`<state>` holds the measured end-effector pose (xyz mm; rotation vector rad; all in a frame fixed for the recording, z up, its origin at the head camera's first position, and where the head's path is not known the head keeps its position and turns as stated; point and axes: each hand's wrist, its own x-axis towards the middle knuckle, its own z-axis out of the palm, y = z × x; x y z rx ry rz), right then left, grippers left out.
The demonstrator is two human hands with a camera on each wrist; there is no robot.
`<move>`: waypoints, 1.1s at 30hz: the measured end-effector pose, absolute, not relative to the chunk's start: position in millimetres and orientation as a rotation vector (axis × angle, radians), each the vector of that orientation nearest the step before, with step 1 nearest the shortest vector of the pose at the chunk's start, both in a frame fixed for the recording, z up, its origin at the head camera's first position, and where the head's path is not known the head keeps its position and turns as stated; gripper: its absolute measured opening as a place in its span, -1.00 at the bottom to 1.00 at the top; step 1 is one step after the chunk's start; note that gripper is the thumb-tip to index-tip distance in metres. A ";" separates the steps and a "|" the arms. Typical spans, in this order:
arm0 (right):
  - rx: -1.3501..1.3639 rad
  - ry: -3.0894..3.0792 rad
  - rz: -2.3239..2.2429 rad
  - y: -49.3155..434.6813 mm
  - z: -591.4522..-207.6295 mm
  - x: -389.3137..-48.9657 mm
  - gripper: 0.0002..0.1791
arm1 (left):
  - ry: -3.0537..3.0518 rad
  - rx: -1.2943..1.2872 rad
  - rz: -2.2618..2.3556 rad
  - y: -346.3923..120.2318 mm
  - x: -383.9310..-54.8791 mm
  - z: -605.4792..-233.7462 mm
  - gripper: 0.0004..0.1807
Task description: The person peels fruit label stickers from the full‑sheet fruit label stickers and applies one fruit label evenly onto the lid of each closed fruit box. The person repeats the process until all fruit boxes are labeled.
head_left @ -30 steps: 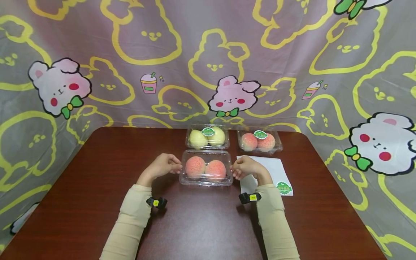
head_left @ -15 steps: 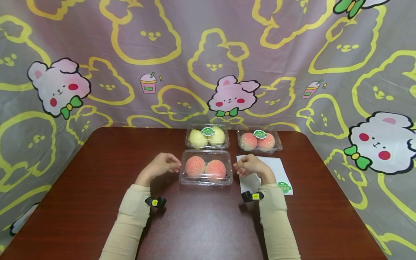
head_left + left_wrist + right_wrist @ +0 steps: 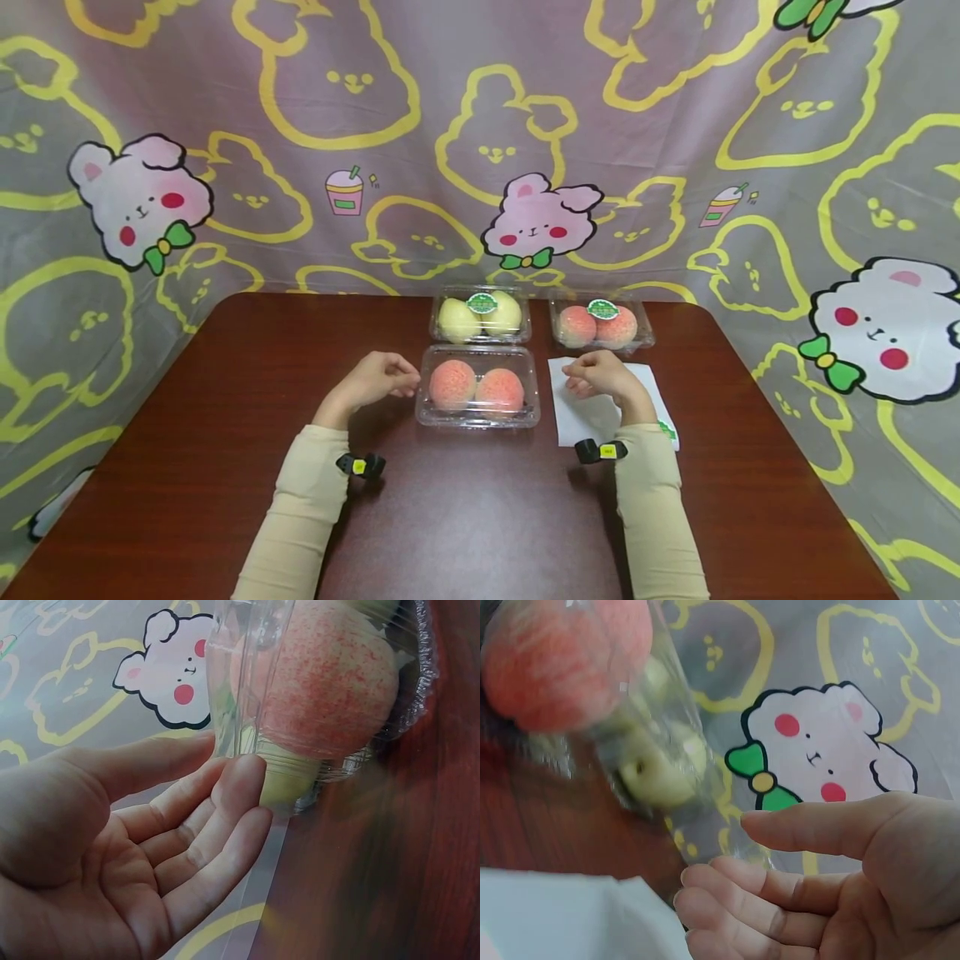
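A clear plastic box [image 3: 480, 419] holding two peaches [image 3: 452, 384] sits closed between my hands in the head view. My left hand [image 3: 377, 380] is at its left side, fingers loosely bent; in the left wrist view the fingertips [image 3: 244, 776] lie against or very near the box's corner. Whether they press on it I cannot tell. My right hand [image 3: 606, 382] is off the box, over a white sheet [image 3: 581, 425], holding nothing. Its fingers [image 3: 735, 900] are relaxed, with the thumb apart. A green label [image 3: 667, 430] on the sheet is mostly covered by the right sleeve.
Behind the peach box stands a clear box of yellow-green fruit [image 3: 460, 320] with a green label on its lid. Right of that is another labelled box of peaches [image 3: 577, 326]. A patterned curtain [image 3: 420, 167] hangs along the back of the brown table [image 3: 225, 417].
My right hand has moved away from the peach box's right side, rightward over the white sheet, and its sleeve now covers more of the green label. The left hand has hardly moved.
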<state>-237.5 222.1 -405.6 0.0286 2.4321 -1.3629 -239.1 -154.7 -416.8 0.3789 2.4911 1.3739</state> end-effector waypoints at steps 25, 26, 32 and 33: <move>0.324 2.570 -1.211 278.9 -407.6 -219.2 -0.67 | 2.454 0.374 1.409 -156.5 -240.6 -417.7 -0.75; 0.340 2.575 -1.189 281.3 -407.6 -217.6 -0.66 | 2.456 0.372 1.406 -156.5 -240.3 -417.4 -0.75; 0.437 2.593 -1.101 295.4 -407.9 -208.6 -0.63 | 2.446 0.366 1.416 -155.9 -239.8 -417.0 -0.75; 0.458 2.599 -1.092 297.7 -408.0 -207.3 -0.63 | 2.445 0.363 1.417 -155.9 -239.9 -417.2 -0.75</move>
